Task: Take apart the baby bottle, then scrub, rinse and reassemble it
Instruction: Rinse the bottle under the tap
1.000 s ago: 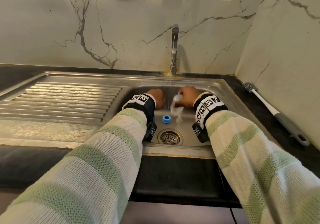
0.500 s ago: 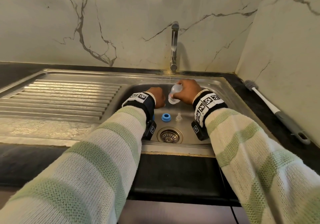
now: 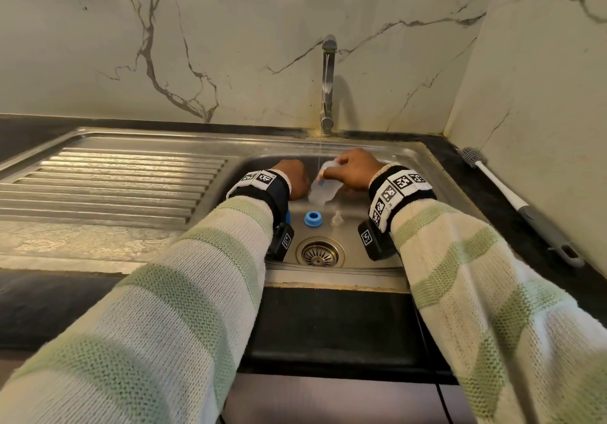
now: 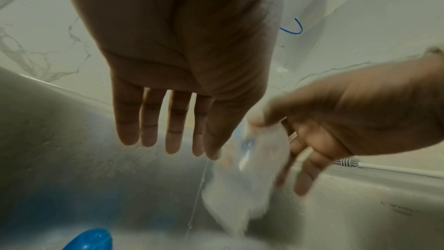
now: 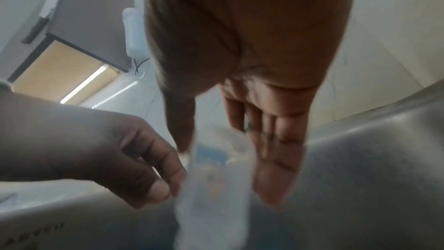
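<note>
Over the steel sink (image 3: 437,174) by marble walls (image 3: 203,46), right hand (image 3: 356,171) grips the bottle (image 3: 323,190); left hand (image 4: 182,60) spread.

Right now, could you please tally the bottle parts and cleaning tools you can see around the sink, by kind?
Clear bottle body, held in the right hand: 1
Blue collar ring, on the sink floor: 1
Clear teat, beside the ring: 1
Bottle brush, on the counter: 1
Total: 4

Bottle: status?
Right hand grips bottle under tap stream. Left hand open beside it. Blue ring, nipple on sink floor.
</note>
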### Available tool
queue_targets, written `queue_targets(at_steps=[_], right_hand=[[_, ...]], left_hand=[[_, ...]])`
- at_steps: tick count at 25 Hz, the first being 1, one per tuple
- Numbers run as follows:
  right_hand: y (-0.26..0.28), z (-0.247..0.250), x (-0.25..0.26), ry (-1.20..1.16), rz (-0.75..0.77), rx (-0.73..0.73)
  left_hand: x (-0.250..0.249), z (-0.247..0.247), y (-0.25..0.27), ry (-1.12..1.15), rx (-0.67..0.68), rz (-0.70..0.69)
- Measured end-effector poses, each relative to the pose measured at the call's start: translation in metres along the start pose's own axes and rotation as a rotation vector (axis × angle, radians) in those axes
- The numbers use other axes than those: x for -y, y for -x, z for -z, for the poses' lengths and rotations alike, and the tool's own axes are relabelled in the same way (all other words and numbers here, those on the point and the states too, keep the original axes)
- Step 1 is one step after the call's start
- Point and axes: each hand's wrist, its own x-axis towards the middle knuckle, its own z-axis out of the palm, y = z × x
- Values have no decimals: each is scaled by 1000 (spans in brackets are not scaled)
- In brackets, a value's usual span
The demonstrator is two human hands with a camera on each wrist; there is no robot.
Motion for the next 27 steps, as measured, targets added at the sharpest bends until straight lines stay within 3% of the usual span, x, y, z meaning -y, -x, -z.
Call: queue_targets(at_steps=[2, 3, 7, 9, 11, 13, 16, 19, 21, 23, 27], right_hand=[[3, -3, -12, 253, -66, 91], [4, 0, -14, 302, -89, 50], [-6, 9, 0, 63, -14, -142], [-5, 3, -1, -3, -3, -80], [-4, -2, -11, 118, -47, -4], [-3, 4, -13, 183, -80, -51], [-5, 9, -4, 45, -30, -138], [-1, 0, -4, -30, -21, -54], [0, -3, -11, 134, -56, -3], [2, 3, -12, 200, -90, -48], [1, 6, -6, -17, -44, -136]], left_hand=[[1, -2, 0, 7, 15, -10], [1, -2, 0, 15, 24, -13], [2, -1, -2, 8, 7, -7], [2, -2, -3, 0, 12, -9], [1, -4, -3, 0, 17, -13], [2, -5, -4, 8, 26, -18], [2, -3, -6, 2, 16, -21], [2, -4, -7, -8, 18, -12], [3, -6, -8, -2, 27, -16], [4, -7, -9, 2, 31, -18], [3, -6, -8, -5, 21, -11]])
